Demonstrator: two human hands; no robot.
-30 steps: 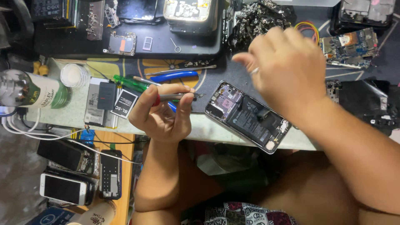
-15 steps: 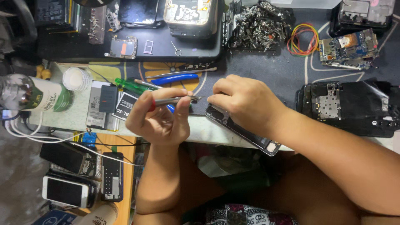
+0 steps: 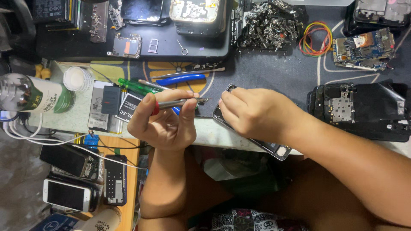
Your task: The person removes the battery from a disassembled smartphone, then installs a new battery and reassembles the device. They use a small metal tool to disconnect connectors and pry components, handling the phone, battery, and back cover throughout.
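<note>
The opened phone (image 3: pixel 274 147) lies at the bench (image 3: pixel 222 134) edge under the right hand (image 3: pixel 257 113). Left of it the left hand (image 3: pixel 165 124) holds tweezers (image 3: pixel 182 102); pliers (image 3: pixel 180 79) lie behind, a bottle (image 3: pixel 36 96) far left.

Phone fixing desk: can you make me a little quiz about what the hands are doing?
1. What does the left hand hold?
A. a slim metal tool
B. blue-handled pliers
C. rubber bands
2. True or false: the right hand rests on the opened phone.
3. Fill the gap: the screwdriver lying just beyond the left hand has a ____ handle.

Key
1. A: the slim metal tool is pinched between thumb and fingers, with its tip pointing towards the phone.
2. True.
3. Green.
</note>
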